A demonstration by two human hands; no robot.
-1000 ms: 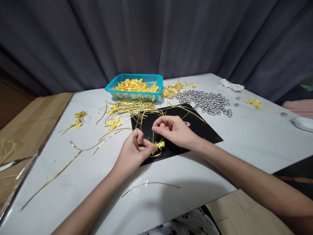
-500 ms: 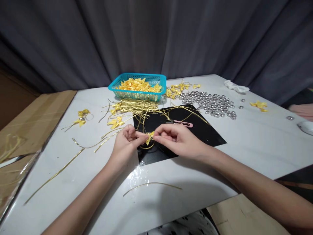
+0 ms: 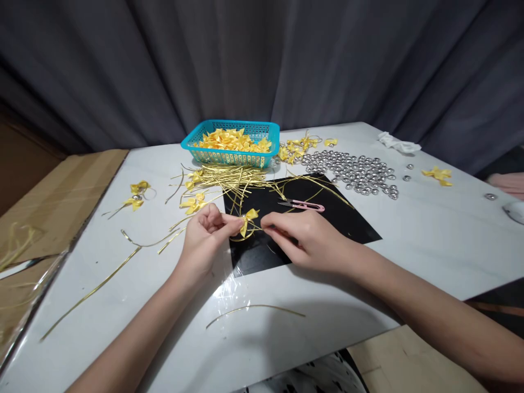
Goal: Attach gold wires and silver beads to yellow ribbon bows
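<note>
My left hand (image 3: 204, 232) and my right hand (image 3: 305, 237) meet over a black sheet (image 3: 339, 218) on the white table (image 3: 429, 240). Between their fingertips sits a small yellow ribbon bow (image 3: 248, 218) with a thin gold wire tie looped through it. The left hand pinches the bow and one end of the wire. The right hand's fingers grip the other wire end just right of the bow. A pink thread snipper (image 3: 305, 206) lies on the black sheet behind my right hand.
A teal basket (image 3: 229, 158) of yellow bows stands at the back. Gold wire ties (image 3: 229, 179) lie heaped in front of it. Silver bells (image 3: 356, 173) spread at the back right. Finished bows (image 3: 137, 195) lie on the left, loose ties (image 3: 256, 309) near me, cardboard (image 3: 53, 202) at far left.
Both hands have carried the bow up and away from me over the black sheet. The right hand dropped from above the bow to beside it, uncovering the pink snipper.
</note>
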